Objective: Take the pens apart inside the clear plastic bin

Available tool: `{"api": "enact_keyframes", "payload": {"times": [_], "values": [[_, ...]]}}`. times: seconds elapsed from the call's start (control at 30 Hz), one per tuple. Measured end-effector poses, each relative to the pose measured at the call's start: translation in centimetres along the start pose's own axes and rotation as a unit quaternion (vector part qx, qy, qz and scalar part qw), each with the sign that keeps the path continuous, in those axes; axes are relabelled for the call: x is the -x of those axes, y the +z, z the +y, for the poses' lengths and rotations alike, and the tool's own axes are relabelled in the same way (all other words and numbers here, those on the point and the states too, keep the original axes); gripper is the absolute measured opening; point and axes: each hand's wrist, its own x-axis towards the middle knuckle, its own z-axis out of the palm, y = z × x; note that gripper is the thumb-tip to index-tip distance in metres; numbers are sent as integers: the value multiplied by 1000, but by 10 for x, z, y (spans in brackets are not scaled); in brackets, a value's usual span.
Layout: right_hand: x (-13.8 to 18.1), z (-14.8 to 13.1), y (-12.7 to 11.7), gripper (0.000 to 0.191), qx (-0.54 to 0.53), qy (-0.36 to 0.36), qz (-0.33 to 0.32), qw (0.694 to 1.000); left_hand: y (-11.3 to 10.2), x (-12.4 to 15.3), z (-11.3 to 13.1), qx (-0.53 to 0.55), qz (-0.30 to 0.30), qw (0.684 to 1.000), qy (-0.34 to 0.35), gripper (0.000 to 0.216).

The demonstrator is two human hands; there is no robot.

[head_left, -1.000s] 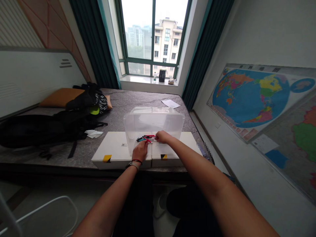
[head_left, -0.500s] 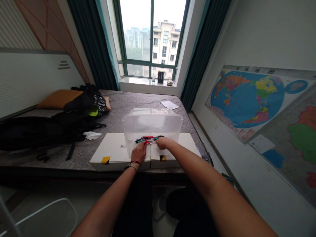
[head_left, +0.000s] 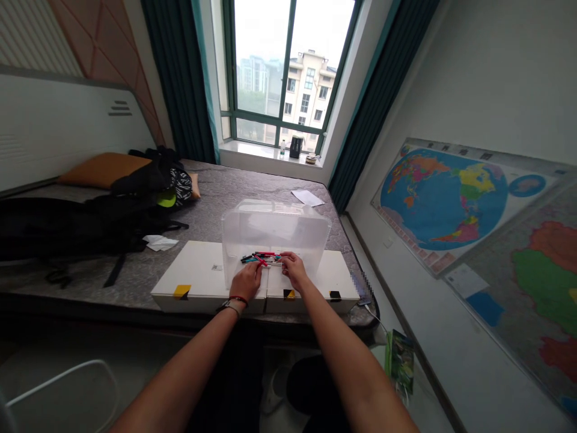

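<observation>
A small heap of coloured pens (head_left: 259, 258), red, teal and black, lies on two flat white boxes (head_left: 198, 278) at the near edge of a mattress. Right behind the pens stands a clear plastic bin (head_left: 276, 231). My left hand (head_left: 247, 281) rests at the near side of the heap with its fingers curled onto the pens. My right hand (head_left: 293, 269) sits at the heap's right end, fingers bent and pinched around a pen tip. A watch and a red band are on my left wrist.
A black backpack (head_left: 67, 225) and dark clothes lie on the grey mattress (head_left: 216, 192) at left, beside an orange cushion (head_left: 97, 169). Paper sheets (head_left: 307, 197) lie further back. World maps (head_left: 446, 195) cover the right wall. A white chair frame (head_left: 58, 385) is at lower left.
My right hand has drawn back toward me and to the left, from beside the bin to the right end of the pens. My left hand stays put. The view has shifted slightly right.
</observation>
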Motion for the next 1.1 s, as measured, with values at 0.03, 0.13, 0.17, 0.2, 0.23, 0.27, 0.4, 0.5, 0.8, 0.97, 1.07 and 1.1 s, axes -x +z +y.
{"api": "enact_keyframes", "payload": {"times": [0.03, 0.13, 0.17, 0.2, 0.23, 0.27, 0.4, 0.5, 0.8, 0.97, 1.07, 1.1], "values": [[2, 6, 0, 31, -40, 10, 15, 999, 0, 0, 0, -5, -1, 1000, 4, 38], [6, 18, -2, 29, -101, 12, 41, 994, 1, 0, -1, -8, -3, 1000, 13, 39], [7, 20, -3, 28, -111, 10, 46, 993, 2, 0, -1, -4, -2, 1000, 16, 40], [7, 22, -4, 28, -121, 9, 49, 991, 3, 0, -2, 0, -1, 1000, 16, 41], [8, 23, -5, 29, -132, 9, 49, 990, 4, 0, -3, 5, 1, 1000, 16, 42], [8, 24, -5, 30, -143, 9, 49, 988, 5, -1, -4, 9, 4, 1000, 14, 43], [10, 27, -4, 37, -181, 9, 36, 983, 9, -1, -6, 12, 10, 1000, 8, 44], [10, 28, -4, 36, -203, 8, 31, 979, 9, -1, -6, -1, 13, 1000, 11, 44], [8, 29, -6, 31, -229, 18, 41, 972, 2, 1, 0, -37, 1, 999, 38, 40], [6, 32, -4, 32, -240, 0, 29, 970, -1, 1, -1, -29, 17, 995, 92, 38], [6, 34, -3, 32, -217, -5, 23, 976, -1, 1, -2, -15, 30, 994, 104, 35], [6, 34, -3, 32, -206, -5, 20, 978, -1, 1, -2, -10, 34, 993, 108, 34]]}}
